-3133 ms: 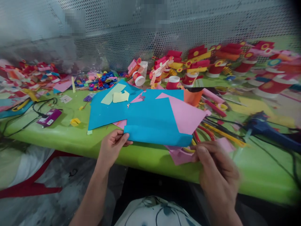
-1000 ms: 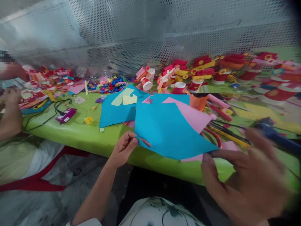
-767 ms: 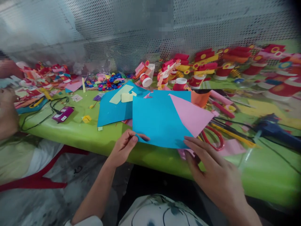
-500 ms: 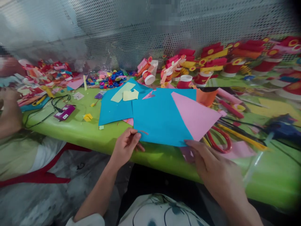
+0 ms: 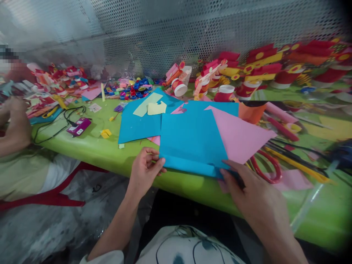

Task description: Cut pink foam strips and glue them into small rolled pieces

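Note:
A blue paper sheet (image 5: pixel 189 135) lies at the table's near edge, its front edge curled up into a narrow roll or fold. My left hand (image 5: pixel 145 168) pinches the left end of that edge between thumb and fingers. At the other end, my right hand (image 5: pixel 253 190) grips the same edge, thumb below and fingertips on top. A pink paper piece (image 5: pixel 244 135) lies against the sheet's right side. Behind it to the left is another blue sheet (image 5: pixel 137 128), with pale yellow paper scraps (image 5: pixel 156 108) on top.
Red-handled scissors (image 5: pixel 268 167) and a dark blue glue gun (image 5: pixel 342 154) lie to the right. Red paper-cup models (image 5: pixel 249 88) stand along the back. A purple power box (image 5: pixel 79 127) with black cables sits at left, near another person's hand (image 5: pixel 18 121).
The near edge of the blue sheet, flat before, is now turned up in a narrow strip. My right fingers have come over its top. The view has shifted slightly.

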{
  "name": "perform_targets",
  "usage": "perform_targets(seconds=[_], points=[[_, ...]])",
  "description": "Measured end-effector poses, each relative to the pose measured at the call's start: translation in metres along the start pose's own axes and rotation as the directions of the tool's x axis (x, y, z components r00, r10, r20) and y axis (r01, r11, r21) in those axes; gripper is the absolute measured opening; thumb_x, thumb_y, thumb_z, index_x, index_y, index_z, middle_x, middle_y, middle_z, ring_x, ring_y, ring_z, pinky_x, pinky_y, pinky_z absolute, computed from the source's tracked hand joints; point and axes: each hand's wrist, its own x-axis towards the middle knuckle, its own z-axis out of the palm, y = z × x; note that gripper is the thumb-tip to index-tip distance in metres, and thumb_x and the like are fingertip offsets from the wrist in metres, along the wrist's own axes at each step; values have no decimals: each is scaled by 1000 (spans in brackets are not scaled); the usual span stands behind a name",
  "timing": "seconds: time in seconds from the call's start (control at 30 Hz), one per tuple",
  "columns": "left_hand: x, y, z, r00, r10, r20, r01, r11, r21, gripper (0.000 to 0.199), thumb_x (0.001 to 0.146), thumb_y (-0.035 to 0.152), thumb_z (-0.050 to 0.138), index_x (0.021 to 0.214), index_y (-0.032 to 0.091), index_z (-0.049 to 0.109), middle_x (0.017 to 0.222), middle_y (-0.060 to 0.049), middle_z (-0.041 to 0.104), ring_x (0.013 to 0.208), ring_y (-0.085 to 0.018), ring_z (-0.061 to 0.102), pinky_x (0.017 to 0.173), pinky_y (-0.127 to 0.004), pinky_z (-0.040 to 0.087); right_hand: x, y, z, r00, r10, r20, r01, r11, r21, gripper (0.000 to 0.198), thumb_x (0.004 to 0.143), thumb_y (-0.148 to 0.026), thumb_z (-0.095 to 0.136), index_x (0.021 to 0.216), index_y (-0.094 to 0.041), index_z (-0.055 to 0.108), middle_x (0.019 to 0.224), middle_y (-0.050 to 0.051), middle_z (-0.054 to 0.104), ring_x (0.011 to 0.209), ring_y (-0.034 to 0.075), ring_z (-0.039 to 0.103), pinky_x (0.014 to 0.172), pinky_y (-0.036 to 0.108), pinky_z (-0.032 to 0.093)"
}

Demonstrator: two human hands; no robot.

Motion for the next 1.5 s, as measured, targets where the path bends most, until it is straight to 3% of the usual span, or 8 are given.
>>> perform_targets(seconds=[0.2, 0.33, 0.53, 0.7, 0.83, 0.93, 1.27, 1.5], points=[[-5, 0, -3, 993, 67, 102, -85, 978, 191, 26, 97, 41, 62, 107, 21, 74, 68, -1, 65, 61, -14, 66, 54, -22, 51, -2, 6, 2, 991, 76, 108, -80, 996, 35, 43, 98, -56, 55, 119, -21, 68, 86, 7, 81, 49, 21, 68, 42, 28, 42], [-9, 2, -7, 975, 152, 161, -200, 917, 344, 27, 94, 33, 65, 115, 21, 78, 85, -6, 71, 63, -13, 59, 55, -23, 47, -3, 7, 4, 992, 71, 100, -74, 997, 21, 44, 99, -57, 53, 118, -21, 68, 83, 8, 79, 44, 19, 62, 41, 28, 38], [-10, -3, -15, 972, 149, 181, -219, 854, 471, 34, 89, 28, 72, 122, 25, 77, 67, 3, 56, 57, -9, 44, 55, -22, 38, -4, 1, 5, 997, 36, 75, -29, 995, -93, 43, 100, -52, 55, 126, -20, 67, 100, 13, 78, 68, 29, 73, 46, 32, 42], [-8, -7, -14, 976, 132, 172, -200, 858, 473, 32, 88, 27, 73, 120, 25, 77, 68, 4, 56, 58, -9, 45, 54, -22, 36, -2, -20, -2, 972, -179, -153, 154, 975, -161, 28, 97, -28, 66, 121, -16, 74, 132, 21, 70, 111, 43, 68, 85, 53, 55], [-7, -7, -13, 983, 93, 155, -153, 888, 433, 32, 87, 30, 75, 118, 24, 78, 67, 4, 55, 57, -9, 45, 54, -22, 36, 2, -31, -3, 895, -405, -185, 415, 910, 17, 27, 93, -18, 73, 118, -26, 74, 121, 6, 79, 108, 33, 71, 109, 61, 44], [-7, -8, -14, 988, 82, 130, -129, 903, 409, 35, 87, 32, 76, 120, 24, 78, 64, 5, 54, 56, -9, 45, 54, -22, 37, 7, -30, 3, 888, -440, -133, 450, 891, 58, 25, 95, -19, 72, 119, -26, 74, 111, 3, 82, 102, 29, 73, 118, 63, 33], [-10, -8, -10, 975, 220, 36, -216, 896, 387, 31, 82, 27, 80, 112, 18, 79, 70, 2, 61, 57, -9, 53, 56, -21, 46, 10, -15, 26, 877, -467, -108, 479, 860, 177, 17, 98, -19, 67, 112, -15, 76, 102, 10, 80, 92, 26, 72, 95, 47, 53], [-7, -6, -21, 992, 78, 103, -103, 959, 265, 29, 80, 34, 84, 106, 21, 82, 77, -2, 69, 62, -10, 59, 56, -21, 48, 10, -11, 27, 905, -419, -73, 423, 871, 249, 19, 98, -22, 67, 112, -14, 77, 102, 11, 80, 89, 26, 72, 78, 41, 55]])
